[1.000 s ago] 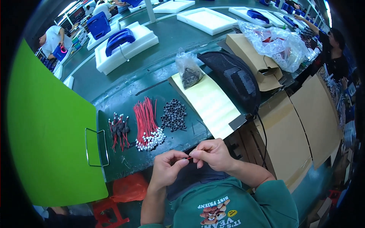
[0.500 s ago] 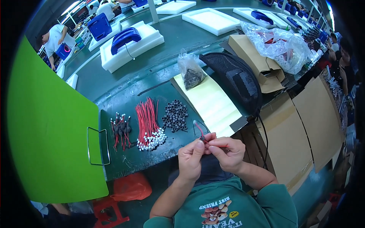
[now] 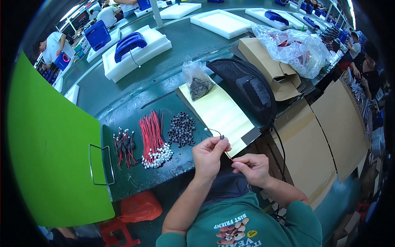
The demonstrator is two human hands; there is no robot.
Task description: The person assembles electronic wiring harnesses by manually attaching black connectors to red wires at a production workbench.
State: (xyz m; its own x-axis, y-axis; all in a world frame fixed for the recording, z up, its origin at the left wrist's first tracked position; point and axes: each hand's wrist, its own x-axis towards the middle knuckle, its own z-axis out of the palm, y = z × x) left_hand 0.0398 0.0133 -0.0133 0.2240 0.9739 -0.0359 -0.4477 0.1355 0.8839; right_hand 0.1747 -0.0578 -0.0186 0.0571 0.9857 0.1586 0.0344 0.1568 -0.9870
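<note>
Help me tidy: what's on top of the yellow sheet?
A clear bag of dark bits, at the sheet's far end. What's under the bag or behind the left hand is hidden.

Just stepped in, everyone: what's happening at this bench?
A person in green holds a thin cable: the left hand pinches it behind its white-tipped end, the right hand nearer the body. On the green bench lie red wires with white connectors, a heap of black rings, and a smaller wire bunch.

A head-worn fisheye looks down across the nearby workbench [image 3: 181,154], distances near the view's rim unclear.
</note>
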